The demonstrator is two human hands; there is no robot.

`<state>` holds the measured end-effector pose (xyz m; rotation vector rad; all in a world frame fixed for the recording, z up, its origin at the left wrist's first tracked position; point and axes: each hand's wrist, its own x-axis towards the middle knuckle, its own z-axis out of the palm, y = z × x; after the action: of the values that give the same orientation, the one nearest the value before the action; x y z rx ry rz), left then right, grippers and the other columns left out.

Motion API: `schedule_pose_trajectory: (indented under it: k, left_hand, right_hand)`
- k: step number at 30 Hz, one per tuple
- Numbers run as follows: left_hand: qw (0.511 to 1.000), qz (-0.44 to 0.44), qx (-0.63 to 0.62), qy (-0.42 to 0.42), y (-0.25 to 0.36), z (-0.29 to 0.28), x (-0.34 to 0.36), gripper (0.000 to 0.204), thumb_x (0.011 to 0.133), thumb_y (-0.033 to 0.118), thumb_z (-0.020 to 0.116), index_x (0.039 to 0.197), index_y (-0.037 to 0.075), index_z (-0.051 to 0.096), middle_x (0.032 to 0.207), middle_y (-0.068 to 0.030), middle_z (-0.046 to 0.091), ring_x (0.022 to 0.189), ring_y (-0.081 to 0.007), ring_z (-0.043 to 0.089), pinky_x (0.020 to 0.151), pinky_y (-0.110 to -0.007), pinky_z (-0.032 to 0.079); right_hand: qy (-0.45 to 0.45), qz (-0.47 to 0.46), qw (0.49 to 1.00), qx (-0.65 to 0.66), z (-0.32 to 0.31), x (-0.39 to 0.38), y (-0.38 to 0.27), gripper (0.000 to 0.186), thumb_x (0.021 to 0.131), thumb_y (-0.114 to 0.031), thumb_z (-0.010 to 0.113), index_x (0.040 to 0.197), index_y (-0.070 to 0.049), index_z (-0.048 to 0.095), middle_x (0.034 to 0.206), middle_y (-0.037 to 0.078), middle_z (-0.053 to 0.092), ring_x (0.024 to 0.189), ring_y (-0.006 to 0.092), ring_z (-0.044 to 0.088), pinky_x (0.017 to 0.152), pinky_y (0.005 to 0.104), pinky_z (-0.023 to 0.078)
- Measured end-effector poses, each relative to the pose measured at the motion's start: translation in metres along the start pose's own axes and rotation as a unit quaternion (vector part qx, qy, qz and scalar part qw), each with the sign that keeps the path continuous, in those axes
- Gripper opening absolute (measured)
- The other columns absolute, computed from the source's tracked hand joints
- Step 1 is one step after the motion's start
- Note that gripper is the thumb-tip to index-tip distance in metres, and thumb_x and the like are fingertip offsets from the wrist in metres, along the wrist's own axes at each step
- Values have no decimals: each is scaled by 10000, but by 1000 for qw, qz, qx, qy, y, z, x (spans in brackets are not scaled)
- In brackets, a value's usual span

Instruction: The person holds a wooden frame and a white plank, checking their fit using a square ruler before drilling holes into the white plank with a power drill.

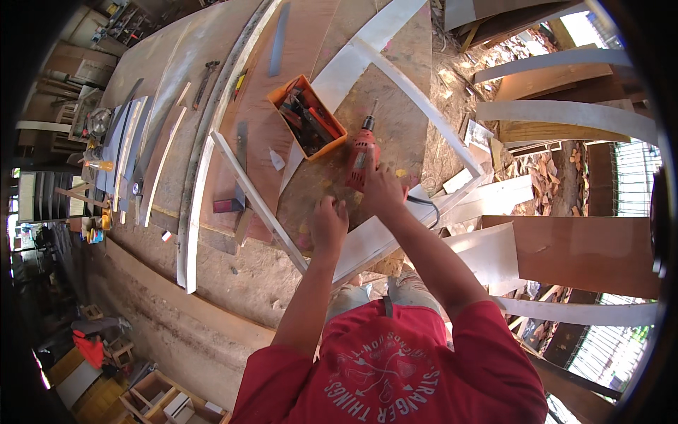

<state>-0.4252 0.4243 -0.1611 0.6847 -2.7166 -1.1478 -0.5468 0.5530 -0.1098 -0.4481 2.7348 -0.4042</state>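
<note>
A red power drill (361, 159) lies on the worktable with its bit pointing away from me. My right hand (385, 191) is closed on the rear of its body, one finger stretched along the casing. The cord (427, 205) curls out beside that hand. Close by on the left, my left hand (330, 225) is held with fingers curled together; anything between them is too small or hidden to name. A white-edged frame (424, 102) surrounds both hands, with a broad white panel (367, 247) along its near side. An orange bin (326, 150) of hand tools stands inside it.
A white glue bottle (277, 160) lies left of the bin. Further left are a long curved white strip (192, 233), a hammer (205, 81) and several narrow strips (134, 155). Curved panels (565, 112) project at the right. A circular saw (97, 122) sits far left.
</note>
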Motion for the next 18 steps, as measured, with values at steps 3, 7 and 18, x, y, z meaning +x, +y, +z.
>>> schedule_pose_trajectory:
  k: [3,7,18]
  left_hand:
    - [996,-2,91,7,-6,3,22,219,978,228,705,1048,21,703,1028,-224,736,998,-425,725,862,-502,585]
    - [987,-25,133,-89,-6,6,37,218,981,219,697,1088,29,701,951,-213,748,954,-431,738,834,-520,587]
    - [642,-163,-700,-268,108,-56,17,143,1064,99,663,1194,41,675,1152,-63,731,1072,-188,733,926,-319,631]
  right_hand:
    - [-8,8,999,34,-40,-16,-2,1115,754,-204,844,1642,35,213,1197,290,669,1113,459,689,924,499,584]
    - [14,-9,967,256,-102,-55,16,999,707,-208,862,1565,-20,387,1120,265,744,993,458,743,862,465,601]
    - [38,-29,519,853,-79,-328,90,772,694,79,739,1432,34,517,1018,158,675,746,206,650,528,323,510]
